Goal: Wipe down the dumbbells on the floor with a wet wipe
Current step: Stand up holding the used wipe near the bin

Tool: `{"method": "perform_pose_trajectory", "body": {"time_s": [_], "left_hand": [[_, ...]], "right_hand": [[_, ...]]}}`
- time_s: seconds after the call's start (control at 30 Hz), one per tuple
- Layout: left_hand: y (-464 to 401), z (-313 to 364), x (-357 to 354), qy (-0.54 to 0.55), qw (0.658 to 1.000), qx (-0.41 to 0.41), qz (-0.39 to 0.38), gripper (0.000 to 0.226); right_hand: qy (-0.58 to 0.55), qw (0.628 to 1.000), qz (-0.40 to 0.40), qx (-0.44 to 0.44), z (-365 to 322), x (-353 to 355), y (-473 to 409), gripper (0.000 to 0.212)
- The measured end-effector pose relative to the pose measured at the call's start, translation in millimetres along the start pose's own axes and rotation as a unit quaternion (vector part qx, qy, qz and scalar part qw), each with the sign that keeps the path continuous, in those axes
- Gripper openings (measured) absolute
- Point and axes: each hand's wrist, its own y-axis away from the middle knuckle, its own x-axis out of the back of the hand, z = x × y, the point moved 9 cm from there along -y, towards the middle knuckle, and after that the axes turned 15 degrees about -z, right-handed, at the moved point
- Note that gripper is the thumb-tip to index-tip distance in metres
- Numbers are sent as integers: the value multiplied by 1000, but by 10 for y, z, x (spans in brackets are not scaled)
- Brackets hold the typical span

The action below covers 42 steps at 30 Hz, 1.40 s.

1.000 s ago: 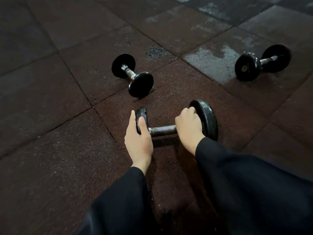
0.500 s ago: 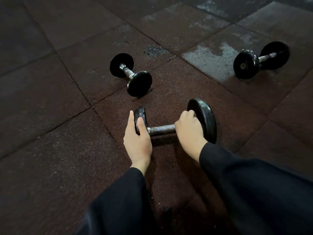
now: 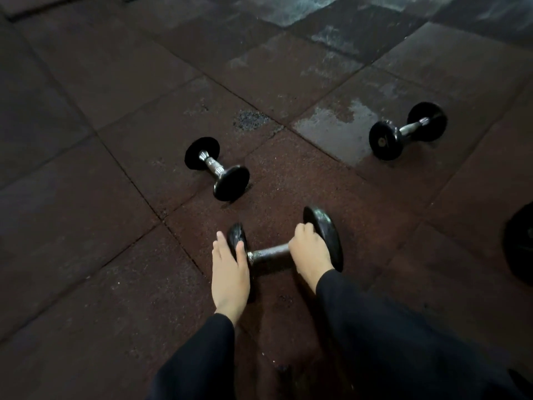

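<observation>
The nearest dumbbell (image 3: 269, 252), with black plates and a metal handle, lies on the floor in front of me. My left hand (image 3: 229, 272) grips its left plate, fingers on the outer face and thumb on the inner face. My right hand (image 3: 310, 252) is curled over the handle's right end, against the larger right plate. No wet wipe shows; anything under the right hand is hidden. A second dumbbell (image 3: 217, 168) lies further away to the left. A third dumbbell (image 3: 408, 130) lies at the far right.
The floor is dark rubber tiles with seams. A wet, shiny patch (image 3: 337, 119) spreads near the third dumbbell. A dark round object (image 3: 519, 246) is cut off by the right edge. My black sleeves fill the lower part of the view.
The view has tilted up, so everything sits lower in the frame. Both hands keep the same hold on the near dumbbell, which has not visibly shifted.
</observation>
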Motion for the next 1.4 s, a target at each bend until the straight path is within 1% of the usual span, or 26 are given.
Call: {"method": "perform_pose_trajectory", "body": {"time_s": [0.07,0.17,0.2,0.27,0.3,0.37,0.47,0.6,0.73,0.83,0.9,0.97,1.0,1.07,1.1,1.2,1.4], "left_hand": [[82,189,202,-41,998,31,-35,60],[285,684,551,-110,990,10,-88,52],[379,854,662,-142,984,-1,-107,49],[619,1208,884,-204,968,-19,-146,43],[736,1387,994,-233,958,-31,-163,41],[950,1727,1202,-270,944,-46,-185,39],[1264,2282,1550,-282,937,-57,-196,40],[1663,2934,1858,-286,928,-70,-229,44],[1963,3405,2012,-319,906,-92,-262,46],[2056,3693,2051,-333,896,-118,-271,46],[2121,3876,2041,-337,890,-133,-277,46],[2184,4053,2011,-339,886,-149,-279,46],[2222,4128,1988,-345,882,-156,-281,46],[2291,4268,1916,-351,876,-175,-283,46],[2330,4323,1873,-351,873,-182,-285,46],[2537,4493,1714,-368,859,-205,-292,45],[3088,4877,1162,-402,819,-256,-320,46]], "right_hand": [[-57,998,-23,16,139,221,145,36],[-152,986,-64,4,407,613,507,57],[-182,980,-78,-7,500,734,648,57],[-227,969,-94,-33,683,998,973,44],[-234,967,-97,-39,760,1135,1125,37],[-252,961,-106,-49,884,1417,1432,31],[-281,952,-107,-56,1102,1906,1919,37],[-297,947,-76,-90,1422,2497,2565,24],[-321,935,-81,-126,1621,2770,3115,26],[-366,914,-70,-161,1738,2813,3411,28],[-376,907,-63,-179,1794,2827,3583,31],[-414,888,-36,-197,1905,2849,3725,42],[-410,888,-11,-208,1970,2889,3824,46],[-421,879,19,-225,2072,2892,4004,36],[-422,879,14,-222,2090,2872,4070,33],[-444,856,75,-253,2259,2770,4344,30],[-495,803,122,-308,2540,2438,5101,24]]}}
